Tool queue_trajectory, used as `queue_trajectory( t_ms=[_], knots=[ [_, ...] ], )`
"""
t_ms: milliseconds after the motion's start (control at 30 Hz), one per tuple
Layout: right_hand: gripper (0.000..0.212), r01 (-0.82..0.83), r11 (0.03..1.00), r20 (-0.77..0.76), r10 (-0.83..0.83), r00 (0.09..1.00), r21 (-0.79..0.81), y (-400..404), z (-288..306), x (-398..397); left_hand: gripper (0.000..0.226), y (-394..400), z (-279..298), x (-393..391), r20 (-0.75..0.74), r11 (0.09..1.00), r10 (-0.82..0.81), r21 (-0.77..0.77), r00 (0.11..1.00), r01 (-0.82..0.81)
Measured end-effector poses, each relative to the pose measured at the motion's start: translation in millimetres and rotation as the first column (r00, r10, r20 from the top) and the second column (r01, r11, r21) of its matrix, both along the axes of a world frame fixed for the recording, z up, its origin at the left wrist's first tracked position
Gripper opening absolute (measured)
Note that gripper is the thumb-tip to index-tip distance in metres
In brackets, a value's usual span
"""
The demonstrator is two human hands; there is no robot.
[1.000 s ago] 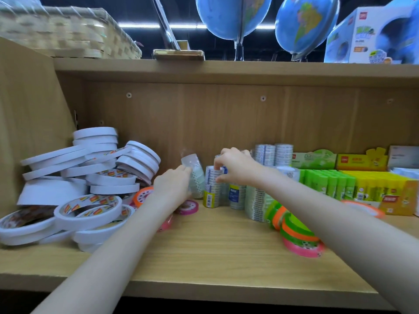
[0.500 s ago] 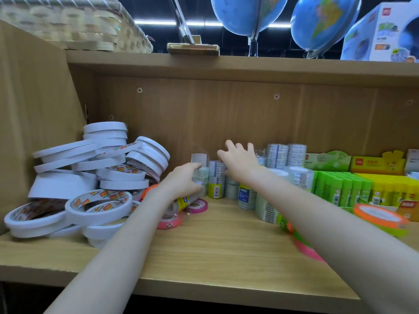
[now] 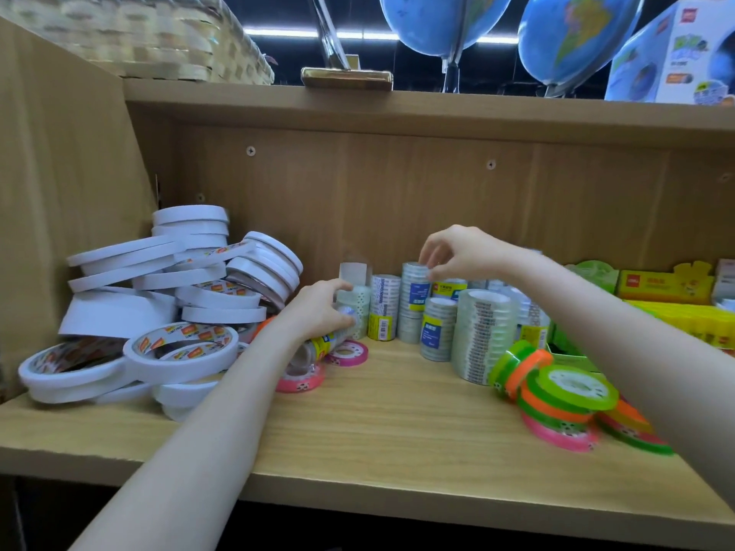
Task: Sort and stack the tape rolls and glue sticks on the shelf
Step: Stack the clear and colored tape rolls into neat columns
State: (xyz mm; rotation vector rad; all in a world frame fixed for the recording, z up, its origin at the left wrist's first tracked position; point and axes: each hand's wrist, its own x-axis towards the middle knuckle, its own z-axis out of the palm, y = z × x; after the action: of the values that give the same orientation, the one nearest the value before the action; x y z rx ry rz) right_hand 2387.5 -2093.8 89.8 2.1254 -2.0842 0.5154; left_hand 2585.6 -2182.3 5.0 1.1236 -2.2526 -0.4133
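Observation:
My left hand [image 3: 318, 312] is closed over a clear tape pack with a yellow label [image 3: 326, 344], which lies tilted on the shelf board [image 3: 397, 427]. My right hand [image 3: 457, 252] pinches the top of an upright clear tape stack with a blue label [image 3: 413, 300] at the back. More upright clear tape stacks [image 3: 483, 336] stand around it. A loose heap of white double-sided tape rolls [image 3: 159, 304] fills the left corner. Green and yellow glue sticks [image 3: 684, 324] stand in boxes at the far right, partly hidden by my right arm.
Green, orange and pink tape rolls [image 3: 557, 395] lie tumbled at the front right. Two pink rolls [image 3: 346, 353] lie flat near my left hand. The side wall [image 3: 59, 192] closes the left. Globes [image 3: 445, 21] and a woven basket [image 3: 139, 37] sit on the shelf above.
My left hand has lowered the yellow-labelled tape pack from tilted in the air down onto the shelf. My right hand went from spread over the stacks to pinching the blue-labelled stack's top.

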Motion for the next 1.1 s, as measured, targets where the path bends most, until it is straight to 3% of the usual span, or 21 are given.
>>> queue_trajectory(
  t_ms=[100, 267, 367, 433, 500, 567, 667, 733, 867, 1100],
  knots=[
    [0.018, 0.001, 0.999, -0.019, 0.0, 1.0, 0.045, 14, -4, -4, 0.057, 0, 0, 1, -0.01, 1.0, 0.02, -0.004, 1.0, -0.02],
    [0.016, 0.113, 0.987, -0.278, -0.078, 0.958, 0.115, 10, -25, 0, 0.036, 11, 6, -1, -0.189, 0.966, 0.144, -0.188, 0.971, -0.179],
    [0.031, 0.17, 0.982, -0.411, -0.124, 0.903, 0.078, 5, -35, 8, 0.029, 24, 10, 7, -0.035, 0.946, 0.188, -0.261, 0.982, -0.191],
    [0.034, 0.203, 0.976, -0.405, -0.155, 0.901, 0.078, 3, -37, 11, 0.033, 33, 5, 14, 0.167, 0.951, 0.206, -0.266, 0.964, -0.157],
    [0.032, 0.191, 0.976, -0.37, -0.14, 0.918, 0.105, 4, -35, 10, 0.041, 41, -5, 21, 0.245, 0.957, 0.188, -0.263, 0.951, -0.121],
    [0.02, 0.134, 0.981, -0.3, -0.087, 0.95, 0.138, 6, -32, 7, 0.044, 47, -14, 27, 0.17, 0.961, 0.13, -0.265, 0.977, -0.082],
    [0.044, 0.066, 0.987, -0.232, -0.031, 0.972, 0.147, 9, -30, 5, 0.04, 53, -16, 34, 0.019, 0.979, -0.01, -0.203, 1.0, 0.014],
    [0.044, 0.033, 0.99, -0.255, 0.002, 0.967, 0.134, 9, -30, 6, 0.037, 57, -15, 35, -0.043, 0.983, -0.123, -0.142, 0.991, 0.116],
    [0.042, 0.024, 0.994, -0.282, 0.007, 0.959, 0.107, 8, -31, 5, 0.038, 55, -13, 35, -0.055, 0.964, -0.26, -0.07, 0.964, 0.256],
    [0.039, 0.0, 1.0, -0.277, 0.008, 0.961, 0.027, 8, -29, 0, 0.035, 56, -11, 30, 0.032, 0.966, -0.253, -0.053, 0.967, 0.255]
  ],
)
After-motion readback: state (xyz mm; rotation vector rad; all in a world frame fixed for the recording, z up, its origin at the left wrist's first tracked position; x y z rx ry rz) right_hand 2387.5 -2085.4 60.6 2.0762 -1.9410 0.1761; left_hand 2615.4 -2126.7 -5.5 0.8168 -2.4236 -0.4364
